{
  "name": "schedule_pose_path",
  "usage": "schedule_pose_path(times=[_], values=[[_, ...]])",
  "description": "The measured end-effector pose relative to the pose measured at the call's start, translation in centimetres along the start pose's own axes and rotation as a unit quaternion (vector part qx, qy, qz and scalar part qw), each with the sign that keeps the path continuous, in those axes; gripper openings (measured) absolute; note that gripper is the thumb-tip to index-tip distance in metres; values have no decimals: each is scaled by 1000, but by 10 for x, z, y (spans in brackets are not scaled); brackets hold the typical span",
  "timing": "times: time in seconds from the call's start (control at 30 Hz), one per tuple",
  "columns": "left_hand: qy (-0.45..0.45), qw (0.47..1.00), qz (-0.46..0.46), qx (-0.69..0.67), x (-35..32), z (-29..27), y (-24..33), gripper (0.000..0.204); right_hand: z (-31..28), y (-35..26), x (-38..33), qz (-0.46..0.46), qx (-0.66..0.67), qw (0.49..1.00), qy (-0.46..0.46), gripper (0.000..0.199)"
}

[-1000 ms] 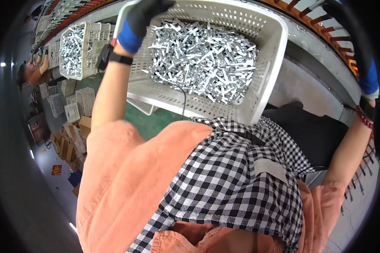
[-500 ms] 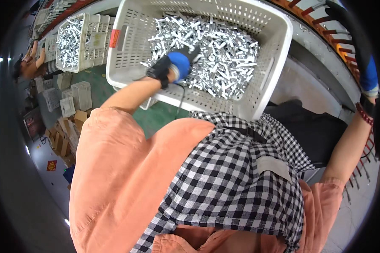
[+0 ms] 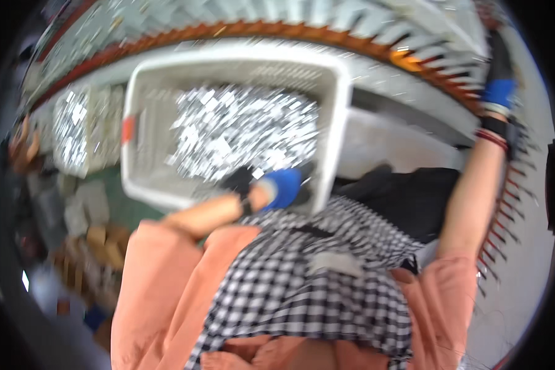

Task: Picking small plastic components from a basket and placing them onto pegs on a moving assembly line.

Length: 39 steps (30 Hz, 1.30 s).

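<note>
Parts lie near left hand, well apart from right hand.

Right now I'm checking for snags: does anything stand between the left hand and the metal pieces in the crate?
Nothing visible does. The left hand appears over the near right corner of the perforated plastic crate, beside the small metal pieces; blur hides its exact height.

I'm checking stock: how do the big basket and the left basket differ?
The big basket looks larger here than the left basket. The left basket seems filled near its rim; the big basket shows bare wall above its metal parts. The left hand is at the big basket's near side, away from the left basket. Both hold shiny metal parts.
</note>
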<state>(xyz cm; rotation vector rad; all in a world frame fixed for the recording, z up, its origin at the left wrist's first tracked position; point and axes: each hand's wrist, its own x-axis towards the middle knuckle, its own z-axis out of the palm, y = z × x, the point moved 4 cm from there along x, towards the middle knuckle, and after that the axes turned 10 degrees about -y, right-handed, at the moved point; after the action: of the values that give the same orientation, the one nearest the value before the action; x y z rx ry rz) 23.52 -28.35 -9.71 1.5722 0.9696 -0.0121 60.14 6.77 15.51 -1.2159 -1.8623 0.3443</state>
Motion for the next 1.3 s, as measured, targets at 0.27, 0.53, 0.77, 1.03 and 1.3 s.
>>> schedule_pose_path(times=[0.27,0.53,0.77,1.03,1.3], values=[[232,967,68,-76,-35,-50,105,28,-16,66,6,74,386,913,106,41],[231,891,331,206,1,-75,202,40,66,-57,-16,35,101,993,-41,36],[-32,898,153,411,76,-2,154,20,55,-177,-70,-40,2,963,-266,33],[-8,887,183,424,82,10,150,23,0,41,-61,109,385,916,16,34],[-22,900,170,402,91,10,140,26,90,-197,-111,-168,162,890,-393,44]])
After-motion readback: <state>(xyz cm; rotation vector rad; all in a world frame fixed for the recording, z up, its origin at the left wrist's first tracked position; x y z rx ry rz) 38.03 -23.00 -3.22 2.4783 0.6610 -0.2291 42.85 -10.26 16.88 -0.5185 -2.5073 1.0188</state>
